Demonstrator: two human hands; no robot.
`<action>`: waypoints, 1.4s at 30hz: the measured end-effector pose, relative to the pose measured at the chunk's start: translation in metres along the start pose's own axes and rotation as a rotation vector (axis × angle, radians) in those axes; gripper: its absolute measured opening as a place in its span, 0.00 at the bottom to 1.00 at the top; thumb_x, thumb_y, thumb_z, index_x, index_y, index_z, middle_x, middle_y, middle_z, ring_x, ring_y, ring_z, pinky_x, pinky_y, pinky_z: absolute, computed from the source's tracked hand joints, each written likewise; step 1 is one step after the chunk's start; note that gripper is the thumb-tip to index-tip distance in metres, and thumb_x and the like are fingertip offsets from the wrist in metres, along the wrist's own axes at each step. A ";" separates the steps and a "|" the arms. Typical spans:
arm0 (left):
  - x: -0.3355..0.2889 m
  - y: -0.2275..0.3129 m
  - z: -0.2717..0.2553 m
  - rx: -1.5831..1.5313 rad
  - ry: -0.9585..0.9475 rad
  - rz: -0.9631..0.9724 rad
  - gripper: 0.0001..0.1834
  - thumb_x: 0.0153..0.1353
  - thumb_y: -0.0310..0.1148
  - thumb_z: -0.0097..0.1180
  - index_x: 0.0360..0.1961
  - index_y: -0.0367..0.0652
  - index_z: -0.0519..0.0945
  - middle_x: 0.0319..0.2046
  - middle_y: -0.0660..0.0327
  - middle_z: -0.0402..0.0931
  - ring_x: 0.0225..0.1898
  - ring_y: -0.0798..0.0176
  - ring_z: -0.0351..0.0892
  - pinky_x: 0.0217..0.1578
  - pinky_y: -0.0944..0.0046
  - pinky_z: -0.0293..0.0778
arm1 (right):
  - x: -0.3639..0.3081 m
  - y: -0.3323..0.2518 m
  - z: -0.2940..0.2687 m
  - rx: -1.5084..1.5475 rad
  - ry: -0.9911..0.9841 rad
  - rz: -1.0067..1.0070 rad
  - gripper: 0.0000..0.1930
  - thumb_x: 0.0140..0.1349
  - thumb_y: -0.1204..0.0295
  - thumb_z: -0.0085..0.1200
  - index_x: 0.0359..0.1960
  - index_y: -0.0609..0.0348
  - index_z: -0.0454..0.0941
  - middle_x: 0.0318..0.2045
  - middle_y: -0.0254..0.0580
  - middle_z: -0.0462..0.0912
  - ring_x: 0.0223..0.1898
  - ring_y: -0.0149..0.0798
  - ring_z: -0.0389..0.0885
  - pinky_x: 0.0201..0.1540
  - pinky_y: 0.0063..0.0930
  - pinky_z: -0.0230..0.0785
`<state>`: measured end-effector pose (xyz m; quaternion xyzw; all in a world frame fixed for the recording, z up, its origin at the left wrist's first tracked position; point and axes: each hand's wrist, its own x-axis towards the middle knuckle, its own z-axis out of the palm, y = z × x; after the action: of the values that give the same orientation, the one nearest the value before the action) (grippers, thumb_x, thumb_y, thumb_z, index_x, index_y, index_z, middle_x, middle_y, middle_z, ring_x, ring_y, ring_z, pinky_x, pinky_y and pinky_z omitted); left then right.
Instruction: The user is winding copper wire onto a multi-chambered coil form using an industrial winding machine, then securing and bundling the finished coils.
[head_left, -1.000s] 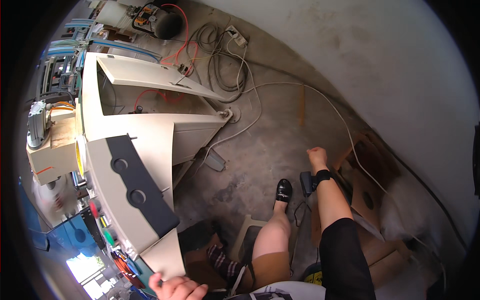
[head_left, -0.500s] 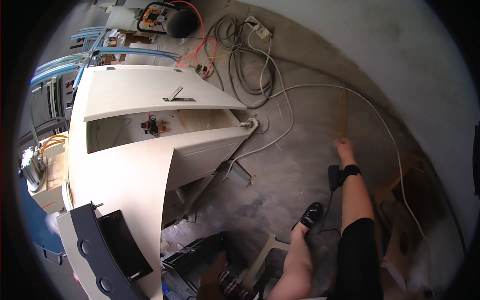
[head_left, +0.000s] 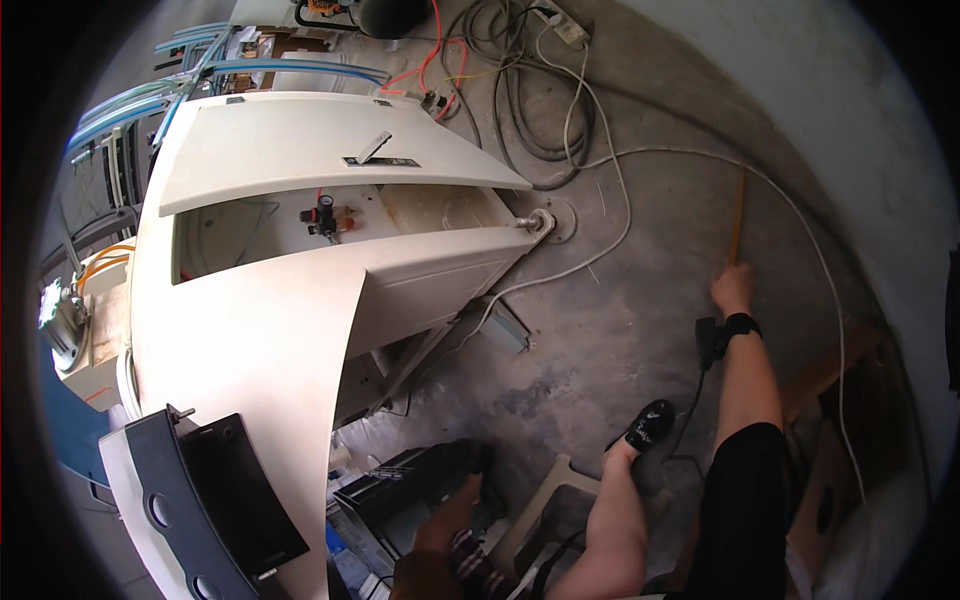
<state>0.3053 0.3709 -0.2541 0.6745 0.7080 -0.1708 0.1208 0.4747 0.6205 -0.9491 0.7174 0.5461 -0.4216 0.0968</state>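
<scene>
My right hand (head_left: 733, 288) reaches out over the concrete floor on the right, fingers closed round the near end of a thin orange-brown stick (head_left: 738, 215). The stick points away from me, and its far end comes close to a white cable (head_left: 690, 152). What it belongs to I cannot make out. On my right wrist sits a black strap with a small black box (head_left: 708, 342), from which a dark cord hangs. My left hand is out of the picture.
A large white cabinet (head_left: 250, 340) with its flap (head_left: 330, 150) raised fills the left; a regulator (head_left: 325, 215) shows inside. Coiled dark hose (head_left: 520, 120) and a power strip (head_left: 562, 22) lie at the back. A beige stool (head_left: 540, 500) and my black shoe (head_left: 652, 425) are below.
The whole view has shifted, so the cabinet and hose appear higher and farther right. My right hand still grips the stick, which now leans slightly more to the right.
</scene>
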 end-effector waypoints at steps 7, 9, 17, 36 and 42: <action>0.007 0.005 -0.001 0.029 -0.027 0.012 0.27 0.60 0.53 0.37 0.39 0.40 0.78 0.33 0.55 0.77 0.42 0.51 0.71 0.56 0.39 0.48 | -0.020 0.002 -0.006 0.001 0.056 -0.089 0.13 0.56 0.71 0.54 0.40 0.66 0.79 0.52 0.54 0.68 0.49 0.53 0.74 0.53 0.40 0.68; 0.005 0.004 -0.001 0.019 -0.031 0.017 0.28 0.59 0.54 0.37 0.39 0.40 0.78 0.32 0.56 0.77 0.42 0.51 0.71 0.57 0.39 0.47 | -0.018 0.013 -0.008 0.048 0.129 -0.067 0.12 0.55 0.72 0.54 0.38 0.66 0.80 0.51 0.54 0.69 0.47 0.53 0.75 0.52 0.41 0.69; -0.040 0.022 -0.022 -0.087 0.045 0.038 0.29 0.57 0.56 0.38 0.38 0.42 0.78 0.30 0.59 0.77 0.42 0.53 0.70 0.59 0.35 0.41 | -0.156 0.093 -0.043 0.799 0.140 -0.024 0.03 0.54 0.78 0.54 0.25 0.64 0.75 0.21 0.41 0.77 0.22 0.34 0.80 0.23 0.27 0.71; -0.124 -0.004 0.009 -0.684 0.517 0.365 0.26 0.57 0.40 0.55 0.53 0.35 0.69 0.54 0.48 0.67 0.60 0.48 0.63 0.59 0.50 0.59 | -0.671 -0.004 -0.298 1.340 0.119 -0.682 0.19 0.66 0.75 0.44 0.59 0.63 0.64 0.24 0.33 0.70 0.23 0.25 0.68 0.26 0.18 0.64; -0.275 -0.089 0.066 -0.677 0.543 0.236 0.22 0.57 0.36 0.56 0.51 0.36 0.72 0.51 0.48 0.70 0.55 0.47 0.68 0.55 0.53 0.64 | -0.740 -0.149 -0.292 0.763 0.133 -1.046 0.21 0.65 0.77 0.45 0.60 0.66 0.63 0.35 0.35 0.75 0.38 0.27 0.73 0.43 0.20 0.67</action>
<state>0.2291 0.0904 -0.1967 0.6936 0.6482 0.2687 0.1632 0.4558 0.3331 -0.1928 0.3652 0.6402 -0.5321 -0.4167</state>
